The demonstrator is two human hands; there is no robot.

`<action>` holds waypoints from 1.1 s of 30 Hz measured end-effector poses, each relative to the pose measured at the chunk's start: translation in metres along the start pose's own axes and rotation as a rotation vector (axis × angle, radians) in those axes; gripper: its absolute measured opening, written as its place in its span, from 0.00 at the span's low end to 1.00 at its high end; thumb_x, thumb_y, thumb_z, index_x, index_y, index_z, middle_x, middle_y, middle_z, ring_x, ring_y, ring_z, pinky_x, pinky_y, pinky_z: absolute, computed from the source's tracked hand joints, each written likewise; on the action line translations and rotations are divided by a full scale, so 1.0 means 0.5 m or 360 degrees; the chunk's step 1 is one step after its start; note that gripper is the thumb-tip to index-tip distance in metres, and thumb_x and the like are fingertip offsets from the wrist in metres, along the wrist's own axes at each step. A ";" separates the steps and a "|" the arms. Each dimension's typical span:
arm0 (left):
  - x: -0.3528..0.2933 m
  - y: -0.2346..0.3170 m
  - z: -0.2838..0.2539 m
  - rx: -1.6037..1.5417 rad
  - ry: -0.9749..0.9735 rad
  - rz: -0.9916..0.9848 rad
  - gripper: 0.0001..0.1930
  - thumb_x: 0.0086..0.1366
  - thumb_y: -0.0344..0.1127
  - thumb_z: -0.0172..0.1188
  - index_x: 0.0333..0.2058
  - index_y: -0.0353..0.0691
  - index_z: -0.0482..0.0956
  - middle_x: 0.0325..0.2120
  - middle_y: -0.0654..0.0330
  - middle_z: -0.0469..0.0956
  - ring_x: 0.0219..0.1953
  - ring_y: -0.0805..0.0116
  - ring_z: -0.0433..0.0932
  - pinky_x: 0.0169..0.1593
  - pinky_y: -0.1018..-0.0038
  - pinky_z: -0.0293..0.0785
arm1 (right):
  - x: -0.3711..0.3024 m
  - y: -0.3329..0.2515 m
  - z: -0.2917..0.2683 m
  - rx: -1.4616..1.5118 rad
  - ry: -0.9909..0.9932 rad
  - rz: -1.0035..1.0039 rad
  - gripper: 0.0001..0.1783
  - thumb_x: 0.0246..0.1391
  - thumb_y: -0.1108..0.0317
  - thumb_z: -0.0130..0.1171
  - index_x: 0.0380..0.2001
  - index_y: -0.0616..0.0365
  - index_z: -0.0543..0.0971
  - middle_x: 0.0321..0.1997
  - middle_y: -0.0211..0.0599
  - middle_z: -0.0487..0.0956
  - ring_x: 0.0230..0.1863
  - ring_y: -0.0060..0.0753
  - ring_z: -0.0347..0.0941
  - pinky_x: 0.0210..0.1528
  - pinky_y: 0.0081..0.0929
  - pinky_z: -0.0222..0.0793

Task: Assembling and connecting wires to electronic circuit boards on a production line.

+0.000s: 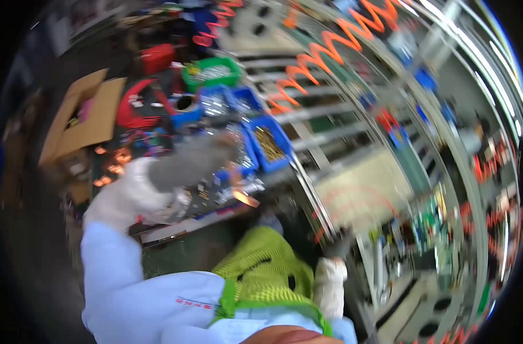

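Note:
My left hand (201,160), in a grey glove with a white cuff, reaches across a bench of small parts. Motion smears its fingers, so I cannot tell whether they hold anything. Just past them shows a bent copper-coloured strip (245,198); contact with the hand is unclear. Beside that hand stand a blue bin of brass-coloured parts (283,161) and a blue bin of shiny parts (249,163). My right hand (339,245), also gloved in grey, is low on the right beside the metal rail of the conveyor (324,215). Its fingers are blurred too.
An open cardboard box (101,135) sits at the bench's left. Behind the bins are a green bin (230,73) and a red container (158,57). Orange coiled hoses (330,49) hang above the rollers. A pale board (362,186) lies on the conveyor.

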State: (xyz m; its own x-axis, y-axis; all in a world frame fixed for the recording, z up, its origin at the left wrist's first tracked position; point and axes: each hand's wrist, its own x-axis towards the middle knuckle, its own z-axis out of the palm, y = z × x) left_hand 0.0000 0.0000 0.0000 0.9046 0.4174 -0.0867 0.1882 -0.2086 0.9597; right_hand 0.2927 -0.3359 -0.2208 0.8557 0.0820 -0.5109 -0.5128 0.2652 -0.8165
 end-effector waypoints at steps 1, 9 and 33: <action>0.028 0.002 0.031 -0.0582 -0.0502 0.0594 0.08 0.64 0.33 0.52 0.37 0.34 0.71 0.31 0.63 0.71 0.37 0.75 0.72 0.42 0.76 0.69 | 0.000 -0.008 -0.020 -0.0016 -0.0138 -0.0003 0.28 0.51 0.41 0.54 0.42 0.54 0.69 0.36 0.32 0.66 0.35 0.27 0.63 0.28 0.20 0.61; 0.068 0.051 0.157 -0.0248 -0.0654 0.0808 0.16 0.69 0.43 0.48 0.43 0.35 0.70 0.32 0.67 0.72 0.38 0.79 0.66 0.46 0.78 0.66 | 0.045 -0.046 0.006 0.0234 -0.0174 0.0220 0.27 0.51 0.35 0.50 0.17 0.47 0.69 0.10 0.17 0.59 0.09 0.15 0.52 0.08 0.11 0.47; 0.189 0.245 0.939 -0.0368 -0.0699 0.1525 0.10 0.66 0.39 0.51 0.37 0.37 0.72 0.26 0.55 0.75 0.30 0.63 0.76 0.35 0.71 0.69 | -0.403 -0.166 -0.431 -0.0140 -0.1091 -0.0403 0.20 0.62 0.54 0.45 0.46 0.59 0.66 0.24 0.31 0.69 0.16 0.15 0.53 0.16 0.14 0.47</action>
State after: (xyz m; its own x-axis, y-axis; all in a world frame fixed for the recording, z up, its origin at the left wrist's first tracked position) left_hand 0.2883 -0.4011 -0.0161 0.7036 -0.1943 0.6835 -0.7065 -0.0884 0.7022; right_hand 0.1479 -0.5815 -0.1079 0.7847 0.6183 -0.0445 -0.2728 0.2799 -0.9204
